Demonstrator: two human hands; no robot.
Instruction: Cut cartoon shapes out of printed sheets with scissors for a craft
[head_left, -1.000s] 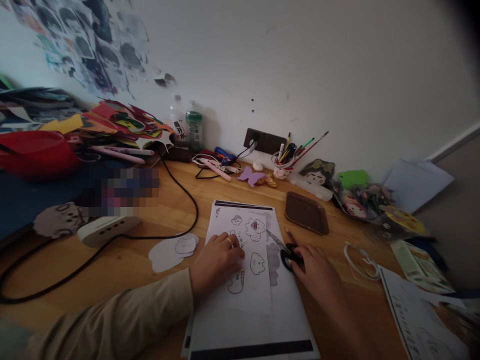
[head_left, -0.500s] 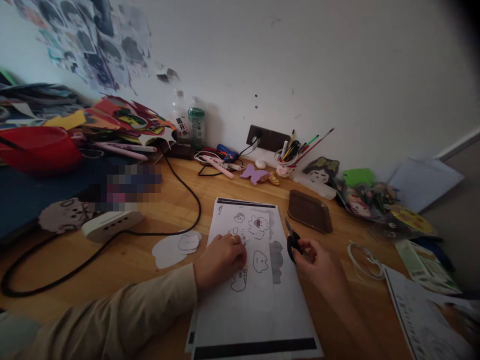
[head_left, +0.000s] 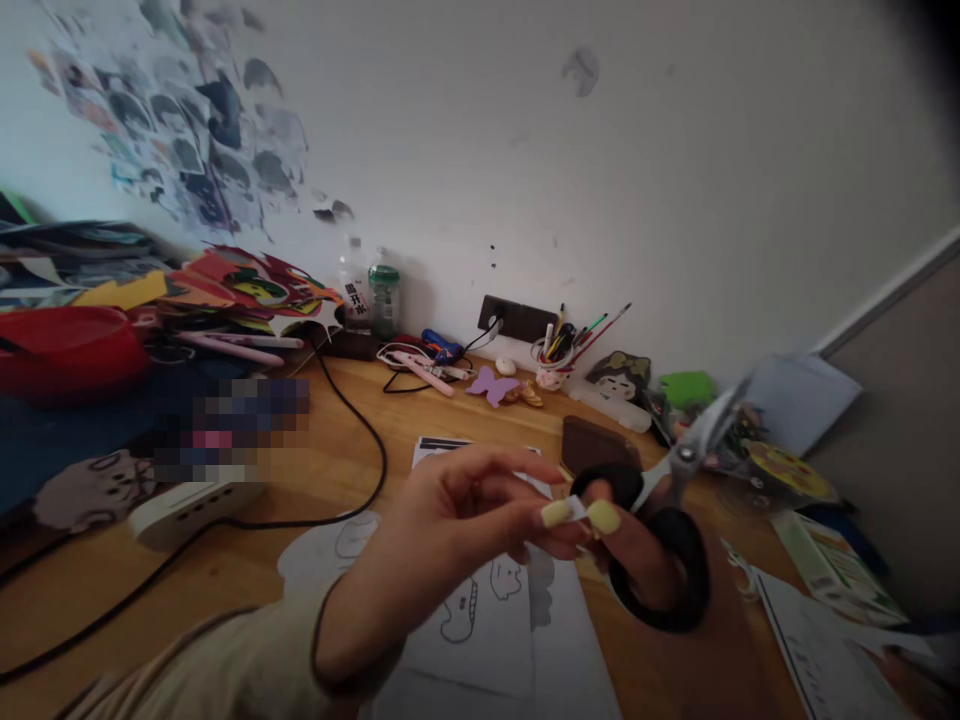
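Observation:
My left hand [head_left: 465,515] is raised above the desk, thumb and fingers pinching a tiny white scrap of paper [head_left: 575,508]. Close against it, my right hand [head_left: 637,550] has its thumb through one black loop of a pair of scissors [head_left: 686,455]. The scissor blades point up and to the right, away from the paper scrap. My right thumb tip is beside the scrap; whether it also grips it I cannot tell. Beneath both hands lie printed sheets [head_left: 495,665] with outlined cartoon figures, partly hidden by the hands.
Paper cut-outs [head_left: 300,555] and a white power strip [head_left: 191,505] with a black cable [head_left: 382,440] lie at left. Behind the hands are a brown tray [head_left: 596,445], a purple butterfly [head_left: 491,385] and a pen holder [head_left: 551,375]. More printed paper [head_left: 806,625] lies at right.
My left hand has lifted off the sheets and now pinches a small paper scrap. My right hand has come up beside it, the scissors turned to point up and right. The view has tilted upward.

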